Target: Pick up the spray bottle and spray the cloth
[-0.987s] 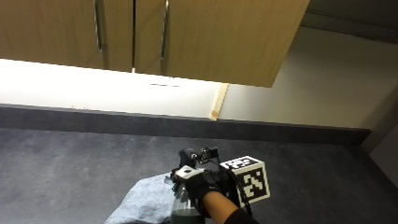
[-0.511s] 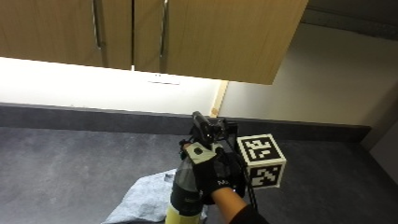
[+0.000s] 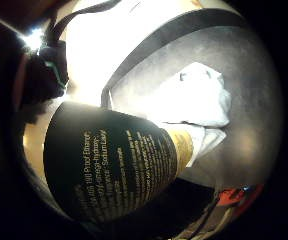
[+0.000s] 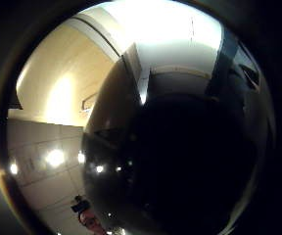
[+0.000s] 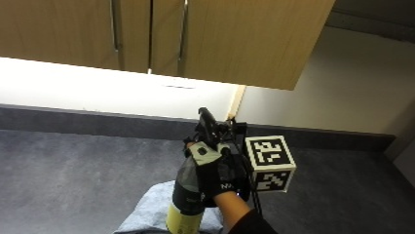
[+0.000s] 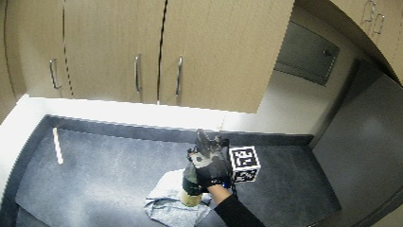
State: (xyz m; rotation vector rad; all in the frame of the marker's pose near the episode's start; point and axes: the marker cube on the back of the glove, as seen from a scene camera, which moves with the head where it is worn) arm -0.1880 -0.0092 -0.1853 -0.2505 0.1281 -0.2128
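My gloved right hand (image 5: 217, 170) grips a spray bottle (image 5: 185, 204) by its neck and holds it upright above the counter. The bottle has a dark upper body, a yellow base and a black trigger head (image 5: 209, 124) pointing up and away from me. Under it, a light blue cloth (image 5: 146, 218) lies crumpled on the dark grey counter (image 5: 71, 170). In the little finger side palm view the bottle's dark label (image 3: 114, 165) fills the middle, with the pale cloth (image 3: 194, 100) on the counter beyond it. In the wide view the hand (image 6: 211, 165) holds the bottle (image 6: 191, 187) over the cloth (image 6: 167, 198).
Wooden wall cupboards (image 5: 162, 34) hang above the counter's back edge, over a bright lit backsplash (image 5: 97, 92). A white strip (image 6: 57, 145) lies on the counter at the far left. The counter (image 6: 94, 165) stretches bare to the left of the cloth.
My hand has lifted the bottle up off the cloth; one second ago it was low over the cloth, and now it stands higher with the trigger head raised.
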